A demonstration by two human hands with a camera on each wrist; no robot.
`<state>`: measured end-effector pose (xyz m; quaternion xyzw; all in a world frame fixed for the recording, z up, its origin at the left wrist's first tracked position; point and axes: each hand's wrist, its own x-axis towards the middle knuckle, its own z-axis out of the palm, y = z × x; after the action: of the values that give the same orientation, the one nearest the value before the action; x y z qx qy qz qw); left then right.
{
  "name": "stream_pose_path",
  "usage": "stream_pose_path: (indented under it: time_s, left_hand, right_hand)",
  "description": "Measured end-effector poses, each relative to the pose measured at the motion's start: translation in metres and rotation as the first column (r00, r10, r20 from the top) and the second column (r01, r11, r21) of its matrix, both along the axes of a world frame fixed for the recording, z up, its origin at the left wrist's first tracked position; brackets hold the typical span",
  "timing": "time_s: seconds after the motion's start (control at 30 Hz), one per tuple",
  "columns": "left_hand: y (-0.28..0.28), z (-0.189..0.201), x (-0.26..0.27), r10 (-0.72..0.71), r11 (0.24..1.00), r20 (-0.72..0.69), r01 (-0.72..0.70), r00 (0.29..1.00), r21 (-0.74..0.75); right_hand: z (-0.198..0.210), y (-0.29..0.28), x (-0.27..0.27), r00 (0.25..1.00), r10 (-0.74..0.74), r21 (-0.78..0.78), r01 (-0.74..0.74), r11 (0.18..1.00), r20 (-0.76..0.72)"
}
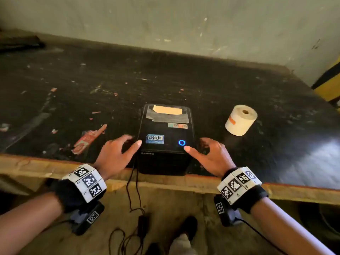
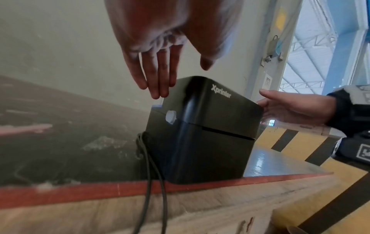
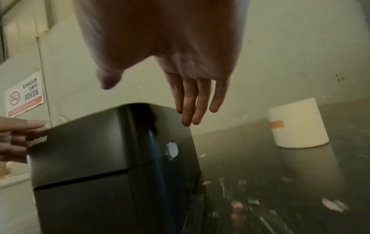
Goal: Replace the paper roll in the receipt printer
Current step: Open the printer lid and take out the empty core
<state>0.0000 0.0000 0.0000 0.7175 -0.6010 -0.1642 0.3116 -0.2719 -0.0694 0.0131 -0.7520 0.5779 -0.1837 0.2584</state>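
A black receipt printer [image 1: 165, 144] [image 2: 200, 134] [image 3: 100, 158] stands at the table's front edge with its lid down and a blue ring light [image 1: 181, 142] glowing. My left hand [image 1: 119, 150] [image 2: 160, 71] is open against its left side, thumb over the top front corner. My right hand [image 1: 209, 155] [image 3: 196, 95] mirrors it on the right, fingers straight. Each set of fingertips hangs just above a whitish side button [image 2: 171, 117] [image 3: 172, 149]. A full cream paper roll [image 1: 241, 119] [image 3: 296, 125] with an orange tab stands on end to the right, apart from my hands.
Two dark cables [image 1: 134, 190] drop from the printer over the wooden table edge [image 1: 55, 168]. A torn red wrapper [image 1: 88, 138] and paper scraps lie to the left. A wall closes the back; a yellow-and-black striped post [image 1: 329, 83] stands far right.
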Motion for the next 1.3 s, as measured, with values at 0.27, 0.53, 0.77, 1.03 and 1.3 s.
stream_pose_path:
  time_s: [0.27, 0.53, 0.77, 1.03, 1.3]
  left_hand:
    - [0.01, -0.022, -0.022, -0.037, 0.995, -0.314, 0.065, 0.949, 0.081]
    - [0.007, -0.031, -0.02, 0.024, 0.999, -0.257, -0.012, 0.966, 0.049]
    - [0.006, -0.031, -0.02, 0.032, 0.999, -0.241, -0.031, 0.97, 0.008]
    - [-0.01, 0.01, -0.015, -0.058, 0.988, -0.193, 0.028, 0.98, -0.154]
    - [-0.078, 0.056, -0.005, 0.019, 0.956, -0.182, -0.071, 0.983, -0.285]
  right_hand:
    - [-0.034, 0.008, 0.01, 0.981, 0.06, 0.099, -0.079, 0.992, 0.182]
    - [-0.042, 0.007, 0.01, 0.97, 0.069, 0.021, -0.076, 0.997, 0.233]
    - [-0.04, 0.007, 0.01, 0.964, 0.109, -0.077, -0.092, 0.993, 0.241]
    - [0.002, -0.016, 0.012, 0.984, 0.074, -0.145, -0.05, 0.988, 0.164]
    - [0.059, -0.081, 0.023, 0.974, 0.092, -0.276, -0.033, 0.961, 0.207]
